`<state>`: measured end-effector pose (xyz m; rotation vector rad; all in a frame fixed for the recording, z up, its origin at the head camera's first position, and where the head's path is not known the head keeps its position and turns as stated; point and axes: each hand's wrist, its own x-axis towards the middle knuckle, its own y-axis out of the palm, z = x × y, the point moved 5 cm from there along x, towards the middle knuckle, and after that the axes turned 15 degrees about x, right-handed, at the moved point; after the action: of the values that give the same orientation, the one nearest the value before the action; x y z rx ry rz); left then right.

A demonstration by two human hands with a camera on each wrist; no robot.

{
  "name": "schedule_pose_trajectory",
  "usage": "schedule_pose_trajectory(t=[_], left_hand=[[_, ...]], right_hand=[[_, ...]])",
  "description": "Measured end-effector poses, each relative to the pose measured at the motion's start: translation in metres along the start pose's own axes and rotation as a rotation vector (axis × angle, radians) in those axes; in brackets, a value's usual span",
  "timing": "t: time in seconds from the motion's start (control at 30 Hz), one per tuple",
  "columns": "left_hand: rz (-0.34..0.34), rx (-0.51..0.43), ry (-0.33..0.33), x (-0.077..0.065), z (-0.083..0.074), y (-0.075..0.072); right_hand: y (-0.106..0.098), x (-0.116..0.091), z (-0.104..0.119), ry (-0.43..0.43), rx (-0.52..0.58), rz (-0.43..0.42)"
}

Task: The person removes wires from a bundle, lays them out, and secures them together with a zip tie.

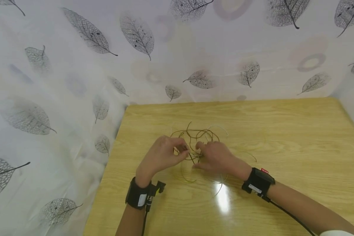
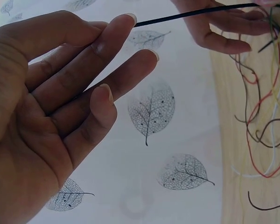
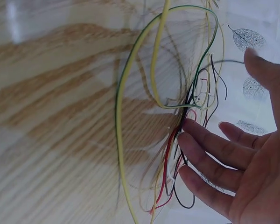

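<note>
A loose tangle of thin wires (image 1: 189, 131) lies on the wooden table, partly hidden by both hands. My left hand (image 1: 165, 153) pinches a black wire (image 2: 196, 15) between thumb and fingertips, its other fingers loosely bent. That wire runs taut toward the tangle in the left wrist view. From the other side, my right hand (image 1: 218, 157) reaches over the bundle with its thumb spread away. Its fingertips (image 3: 189, 140) are right at the dark strands. Red wire (image 3: 165, 163) and a looping yellow-green wire (image 3: 117, 112) show beside them; a white wire (image 2: 273, 140) hangs in the left wrist view.
The wood-grain table (image 1: 298, 137) extends widely to the right of the hands. A pale leaf-printed curtain (image 1: 224, 49) borders it behind and at left. Black wrist bands (image 1: 258, 183) with cables sit on both wrists. Loose wire ends (image 1: 219, 188) trail toward the near side.
</note>
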<state>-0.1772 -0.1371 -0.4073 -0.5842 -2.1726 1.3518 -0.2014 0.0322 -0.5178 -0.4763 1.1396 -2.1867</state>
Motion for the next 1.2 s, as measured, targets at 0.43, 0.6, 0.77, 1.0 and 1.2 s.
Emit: schedule_pose_trajectory(t=[0.43,0.6,0.77,1.0,1.2], left_hand=[[0.090,-0.058,-0.011,0.004,0.003,0.025],[0.123,-0.057,-0.016,0.004,0.003,0.030],[0.148,-0.097,-0.025,0.002,0.003,0.028],[0.199,-0.119,-0.017,0.001,0.003,0.032],[0.183,-0.108,-0.027,0.001,0.005,0.031]], right_hand=[[0.006,0.002,-0.009,-0.046,0.134,-0.056],[0.005,0.009,-0.019,0.088,0.282,0.104],[-0.012,0.025,-0.027,0.053,0.218,0.049],[-0.014,0.042,-0.036,-0.128,-0.104,0.011],[-0.010,0.046,-0.036,-0.382,-0.347,-0.002]])
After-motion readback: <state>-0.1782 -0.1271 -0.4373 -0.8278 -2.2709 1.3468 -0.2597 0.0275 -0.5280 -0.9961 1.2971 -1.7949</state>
